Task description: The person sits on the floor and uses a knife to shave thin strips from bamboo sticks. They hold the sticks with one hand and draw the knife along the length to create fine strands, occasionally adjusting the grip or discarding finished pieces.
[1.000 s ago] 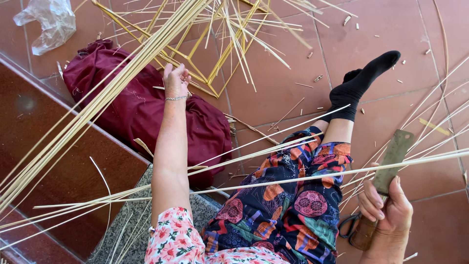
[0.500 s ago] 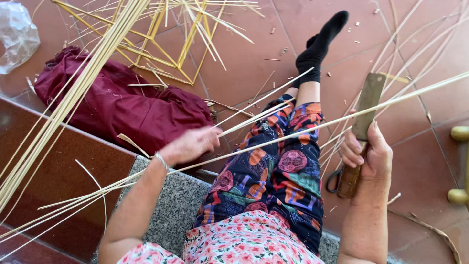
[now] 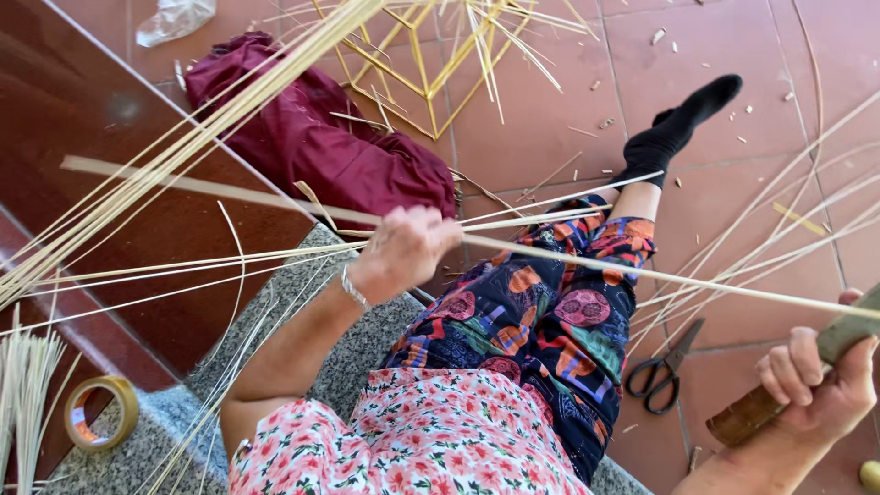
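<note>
Head view: left hand (image 3: 403, 249) mid-frame pinches a long bamboo strip (image 3: 642, 273) running to the right edge, right hand (image 3: 820, 385) lower right fisted on a knife handle (image 3: 761, 412); looks mid-splitting, next needs blade on strip.

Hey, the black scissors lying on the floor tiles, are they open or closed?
Open, slightly. The scissors lie flat on the tiled floor beside the person's leg, blades parted in a narrow V and the two black handle loops apart.
</note>
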